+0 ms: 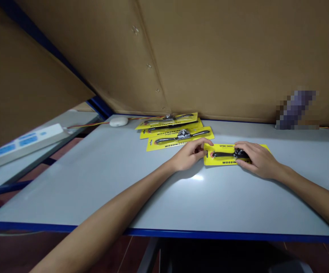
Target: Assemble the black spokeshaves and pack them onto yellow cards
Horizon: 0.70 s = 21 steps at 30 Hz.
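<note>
A yellow blister card with a black spokeshave point(227, 155) lies flat on the grey table point(124, 189). My left hand point(189, 154) pinches the card's left edge, fingers curled onto it. My right hand point(256, 159) covers the card's right half, fingers closed over the tool's blade block. Behind and to the left, three more yellow spokeshave cards point(175, 131) lie overlapped near the cardboard wall.
Brown cardboard panels point(209, 57) wall the table at the back and left. A small white oval device point(119, 121) with a red-yellow wire sits at the back left. A white power strip point(22, 142) lies on the neighbouring surface. The table's blue front edge point(209, 235) runs across below.
</note>
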Each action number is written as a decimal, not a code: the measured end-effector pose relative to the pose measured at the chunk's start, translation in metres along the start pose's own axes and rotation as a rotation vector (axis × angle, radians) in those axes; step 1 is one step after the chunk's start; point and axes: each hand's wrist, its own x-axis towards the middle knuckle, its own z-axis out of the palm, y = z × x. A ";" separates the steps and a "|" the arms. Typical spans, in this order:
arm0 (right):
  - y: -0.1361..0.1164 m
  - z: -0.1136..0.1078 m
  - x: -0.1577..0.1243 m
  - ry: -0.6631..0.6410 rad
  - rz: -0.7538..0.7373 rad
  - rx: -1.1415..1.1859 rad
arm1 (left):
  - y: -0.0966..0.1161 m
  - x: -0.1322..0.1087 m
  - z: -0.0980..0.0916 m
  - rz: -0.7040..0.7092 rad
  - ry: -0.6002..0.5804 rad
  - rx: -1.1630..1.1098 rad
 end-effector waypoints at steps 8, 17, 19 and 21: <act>0.000 0.001 0.000 0.019 0.003 0.006 | 0.000 -0.001 0.001 -0.004 0.051 -0.073; 0.001 0.001 0.001 0.029 -0.001 0.022 | 0.001 -0.001 0.001 0.039 0.053 -0.071; 0.000 0.001 0.001 0.013 -0.002 0.007 | 0.000 -0.001 0.002 0.052 0.058 -0.076; -0.001 -0.001 0.002 -0.027 -0.007 -0.014 | -0.002 -0.001 0.002 0.067 0.060 -0.075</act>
